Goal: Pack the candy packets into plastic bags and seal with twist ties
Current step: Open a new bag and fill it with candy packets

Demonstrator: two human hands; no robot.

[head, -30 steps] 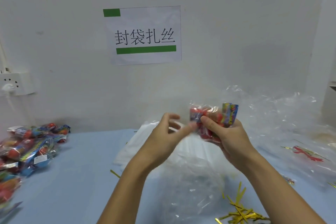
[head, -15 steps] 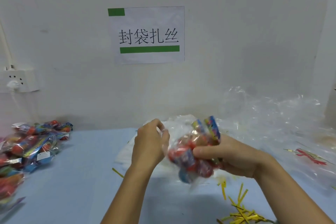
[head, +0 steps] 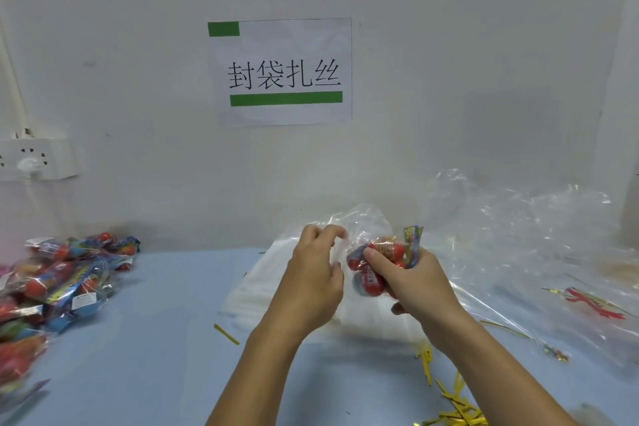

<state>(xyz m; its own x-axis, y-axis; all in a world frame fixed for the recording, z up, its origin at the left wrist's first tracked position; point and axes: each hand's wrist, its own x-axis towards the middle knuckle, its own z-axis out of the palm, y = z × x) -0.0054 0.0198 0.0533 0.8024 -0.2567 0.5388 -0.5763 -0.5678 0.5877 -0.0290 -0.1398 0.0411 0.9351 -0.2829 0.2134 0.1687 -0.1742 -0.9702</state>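
Carefully now: candy eased into a held-open bag

A cluster of candy packets is clasped in the right hand, fingers and thumb curled round it, just above the table. A thin plastic bag is pinched at its edge by the fingertips of the left hand, and its film is draped over the packets; how far the candy sits inside cannot be told.

The step is best done, it is judged, if the mouth is kept stretched wide by the left hand while the packets are pushed in as one bunch, so that the crinkled ends are not caught on the film. Enough slack should be left above the candy for the neck to be gathered.

The bag is clear, glossy and limp. The packets are rounded, slick, red and blue, with a flat foil end standing up. A flat stack of unused bags lies beneath the hands. Stiff, narrow yellow twist ties are scattered near the right forearm. Sealed bags of candy are heaped at the left.
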